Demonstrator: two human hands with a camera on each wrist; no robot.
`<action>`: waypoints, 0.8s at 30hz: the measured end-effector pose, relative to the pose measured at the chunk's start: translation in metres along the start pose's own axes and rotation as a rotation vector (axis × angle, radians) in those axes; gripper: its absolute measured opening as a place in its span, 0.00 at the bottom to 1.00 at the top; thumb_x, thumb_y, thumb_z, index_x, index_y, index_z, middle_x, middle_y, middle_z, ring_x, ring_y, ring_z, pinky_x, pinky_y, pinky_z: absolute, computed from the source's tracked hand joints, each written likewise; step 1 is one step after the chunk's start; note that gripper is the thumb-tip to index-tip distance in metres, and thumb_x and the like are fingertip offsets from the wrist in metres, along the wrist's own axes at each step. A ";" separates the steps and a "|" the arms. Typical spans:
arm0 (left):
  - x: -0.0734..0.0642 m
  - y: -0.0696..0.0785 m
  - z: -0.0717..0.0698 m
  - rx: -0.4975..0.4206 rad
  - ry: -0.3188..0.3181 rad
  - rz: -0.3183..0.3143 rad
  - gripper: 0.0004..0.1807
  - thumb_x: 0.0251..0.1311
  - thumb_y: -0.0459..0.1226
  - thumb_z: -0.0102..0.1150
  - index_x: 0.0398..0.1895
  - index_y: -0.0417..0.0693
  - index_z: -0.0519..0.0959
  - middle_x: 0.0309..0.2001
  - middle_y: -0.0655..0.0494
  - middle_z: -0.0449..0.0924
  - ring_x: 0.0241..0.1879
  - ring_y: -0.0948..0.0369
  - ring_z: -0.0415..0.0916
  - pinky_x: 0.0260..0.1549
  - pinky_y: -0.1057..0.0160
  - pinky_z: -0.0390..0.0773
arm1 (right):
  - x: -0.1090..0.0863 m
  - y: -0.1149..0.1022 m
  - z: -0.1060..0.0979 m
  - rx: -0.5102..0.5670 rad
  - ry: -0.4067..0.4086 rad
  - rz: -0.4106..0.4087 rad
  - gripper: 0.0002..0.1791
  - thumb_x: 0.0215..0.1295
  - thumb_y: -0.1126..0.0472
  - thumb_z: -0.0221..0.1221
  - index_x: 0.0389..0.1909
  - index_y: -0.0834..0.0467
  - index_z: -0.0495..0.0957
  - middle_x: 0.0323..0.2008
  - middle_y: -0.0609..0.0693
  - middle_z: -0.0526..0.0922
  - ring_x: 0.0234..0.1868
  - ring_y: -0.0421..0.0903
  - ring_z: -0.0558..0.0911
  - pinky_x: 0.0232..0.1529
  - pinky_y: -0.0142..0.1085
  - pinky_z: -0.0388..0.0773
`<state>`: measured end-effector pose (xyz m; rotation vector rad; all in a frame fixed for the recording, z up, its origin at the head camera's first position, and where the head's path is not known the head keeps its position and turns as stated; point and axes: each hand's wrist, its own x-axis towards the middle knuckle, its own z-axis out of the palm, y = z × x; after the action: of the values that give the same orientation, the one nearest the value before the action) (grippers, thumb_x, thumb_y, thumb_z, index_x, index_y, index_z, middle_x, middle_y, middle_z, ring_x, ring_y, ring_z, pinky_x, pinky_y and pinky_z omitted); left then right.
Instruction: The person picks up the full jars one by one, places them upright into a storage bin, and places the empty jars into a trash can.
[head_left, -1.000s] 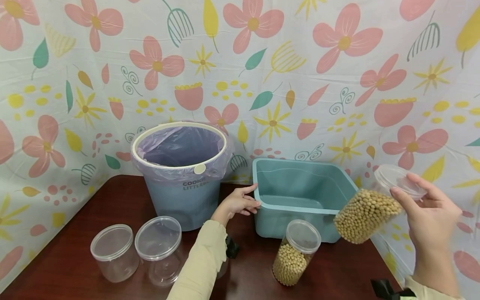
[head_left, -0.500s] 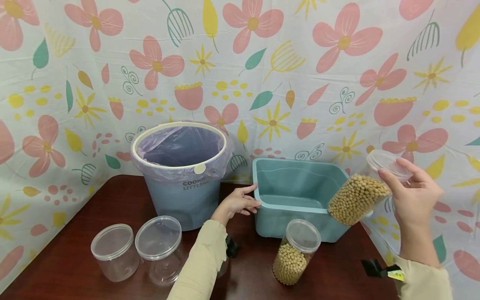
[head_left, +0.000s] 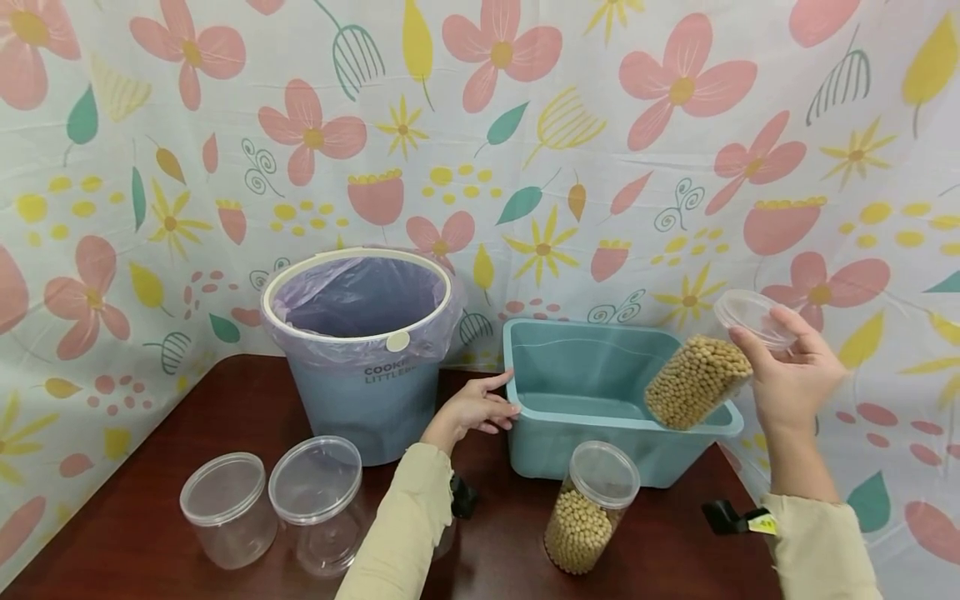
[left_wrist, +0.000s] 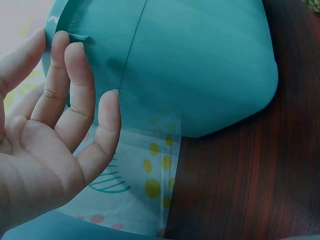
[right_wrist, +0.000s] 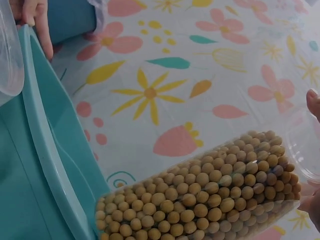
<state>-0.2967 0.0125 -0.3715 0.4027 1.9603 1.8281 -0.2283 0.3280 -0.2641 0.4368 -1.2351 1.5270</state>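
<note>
At the right of the head view, my right hand [head_left: 797, 379] grips a clear plastic jar of round tan beans [head_left: 696, 382] near its pale lid [head_left: 753, 318]. Tilted, its bottom down and to the left, that jar hangs over the right side of the teal basin [head_left: 585, 423]. In the right wrist view the bean jar [right_wrist: 200, 195] lies close beside the basin [right_wrist: 45, 135]. My left hand [head_left: 476, 406] touches the basin's left rim with loosely extended fingers, seen from the palm side in the left wrist view. A second bean jar [head_left: 588, 517] stands upright, lidded, before the basin.
A blue bin [head_left: 365, 400] with a purple liner stands at the back left. Two clear lidded jars [head_left: 228, 517] [head_left: 318, 508] are left of my left forearm. Part of another clear object shows behind that forearm. A floral cloth [head_left: 480, 167] hangs behind the brown table [head_left: 165, 467].
My right hand has moved left with the tilted bean jar, from beyond the basin's right edge to over its right side. The left hand has stayed at the left rim.
</note>
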 end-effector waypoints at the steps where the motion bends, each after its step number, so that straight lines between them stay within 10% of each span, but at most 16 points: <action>1: 0.000 -0.001 0.000 0.000 0.001 0.001 0.36 0.53 0.33 0.60 0.66 0.58 0.58 0.30 0.50 0.81 0.24 0.61 0.78 0.30 0.57 0.77 | 0.000 0.002 0.001 0.037 -0.007 -0.003 0.21 0.37 0.84 0.63 0.38 0.81 0.73 0.35 0.60 0.80 0.17 0.39 0.79 0.18 0.22 0.68; 11: 0.001 -0.004 -0.001 -0.004 0.005 0.003 0.36 0.53 0.33 0.61 0.66 0.59 0.59 0.29 0.51 0.81 0.24 0.61 0.77 0.27 0.60 0.76 | -0.005 0.016 0.012 -0.049 -0.048 0.006 0.21 0.39 0.82 0.63 0.40 0.78 0.74 0.40 0.61 0.78 0.20 0.37 0.79 0.23 0.22 0.71; 24: -0.017 0.016 0.003 0.003 -0.011 0.017 0.35 0.55 0.31 0.58 0.66 0.51 0.57 0.30 0.49 0.81 0.27 0.57 0.78 0.29 0.59 0.76 | -0.031 0.039 0.009 -0.501 -0.099 0.079 0.24 0.41 0.74 0.67 0.45 0.70 0.76 0.46 0.59 0.77 0.34 0.35 0.79 0.29 0.20 0.71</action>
<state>-0.2811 0.0084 -0.3543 0.4305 1.9583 1.8296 -0.2541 0.3095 -0.3038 0.1344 -1.6676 1.2105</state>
